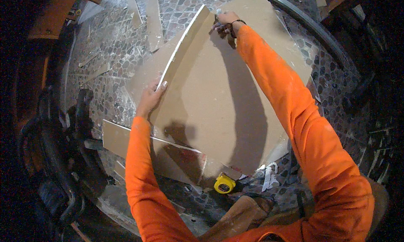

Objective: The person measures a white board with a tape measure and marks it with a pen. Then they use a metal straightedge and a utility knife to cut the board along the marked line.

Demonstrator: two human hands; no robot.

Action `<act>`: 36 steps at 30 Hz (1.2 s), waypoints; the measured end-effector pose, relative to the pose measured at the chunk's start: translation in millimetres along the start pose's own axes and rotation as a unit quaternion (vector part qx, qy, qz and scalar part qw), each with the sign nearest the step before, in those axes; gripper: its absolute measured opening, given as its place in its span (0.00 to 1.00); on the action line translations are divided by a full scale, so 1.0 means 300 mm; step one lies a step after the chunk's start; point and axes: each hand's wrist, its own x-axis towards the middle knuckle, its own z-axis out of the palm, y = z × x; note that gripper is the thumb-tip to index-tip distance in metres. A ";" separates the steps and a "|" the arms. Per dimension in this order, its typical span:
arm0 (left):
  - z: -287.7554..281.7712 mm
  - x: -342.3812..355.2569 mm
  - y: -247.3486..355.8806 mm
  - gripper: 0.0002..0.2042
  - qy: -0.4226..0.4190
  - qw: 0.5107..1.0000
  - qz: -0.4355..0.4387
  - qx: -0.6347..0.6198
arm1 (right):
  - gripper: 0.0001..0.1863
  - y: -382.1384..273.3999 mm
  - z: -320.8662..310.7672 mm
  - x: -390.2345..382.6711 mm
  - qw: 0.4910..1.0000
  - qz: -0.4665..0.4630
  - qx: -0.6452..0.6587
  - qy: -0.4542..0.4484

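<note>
A large sheet of brown-faced drywall point(204, 94) lies on the floor before me, with a narrow strip point(188, 40) bent up along its left side and showing a white broken edge. My left hand point(150, 99) is closed round the near end of that strip, thumb on the brown face. At the far end of the bend, my right hand point(227, 22) is closed against the board. A small pale bit shows at its fingertips, but what it holds is too small to make out. Dark shadows of my arms fall across the sheet.
A yellow tape measure point(224, 183) sits near my knee. Drywall offcuts point(155, 21) lie on the stone-patterned floor point(113, 52), and a longer piece point(126, 137) is by my left forearm. A metal channel point(309, 25) curves along the far right. Dark tubing point(80, 115) stands at left.
</note>
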 end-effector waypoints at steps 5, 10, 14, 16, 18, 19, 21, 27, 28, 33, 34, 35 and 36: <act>0.041 0.024 -0.014 0.25 0.022 0.996 0.082 0.025 | 0.22 -0.010 -0.033 0.085 0.998 0.054 0.010 0.025; 0.015 -0.086 0.019 0.22 0.086 0.979 0.132 0.133 | 0.17 -0.098 0.108 -0.009 0.989 0.017 -0.147 0.013; 0.031 -0.055 0.057 0.20 0.103 0.952 0.209 0.198 | 0.15 -0.082 0.087 0.026 0.976 -0.039 -0.196 0.087; 0.033 -0.044 0.034 0.21 0.098 0.953 0.208 0.195 | 0.15 -0.083 0.085 0.036 0.961 -0.072 -0.245 0.103; 0.037 -0.017 0.010 0.22 0.088 0.968 0.185 0.145 | 0.16 -0.058 0.100 0.030 0.963 -0.092 -0.238 0.085; 0.048 -0.011 0.007 0.23 0.084 0.973 0.169 0.131 | 0.17 -0.031 0.098 0.029 0.972 -0.095 -0.206 0.067; 0.026 -0.049 0.022 0.23 0.084 0.983 0.120 0.110 | 0.18 -0.049 0.204 -0.082 0.950 -0.097 -0.282 0.089; 0.025 -0.016 -0.008 0.25 0.083 0.980 0.150 0.105 | 0.17 0.040 0.532 -0.434 0.983 -0.105 -0.097 0.112; 0.000 -0.029 -0.028 0.26 0.081 0.982 0.142 0.096 | 0.17 -0.004 0.589 -0.554 0.990 -0.093 -0.064 0.085; 0.004 -0.024 0.005 0.26 0.083 0.978 0.154 0.111 | 0.17 -0.011 0.778 -0.853 0.998 -0.061 -0.007 0.003; -0.001 -0.020 0.001 0.26 0.095 0.974 0.168 0.120 | 0.17 -0.007 0.828 -0.905 0.997 -0.077 -0.016 -0.011; 0.001 -0.007 -0.007 0.27 0.078 0.979 0.144 0.118 | 0.17 -0.006 0.857 -0.946 0.995 -0.088 -0.028 -0.024; -0.002 0.011 -0.011 0.27 0.062 0.984 0.119 0.117 | 0.17 -0.009 0.880 -0.968 0.997 -0.078 -0.016 -0.021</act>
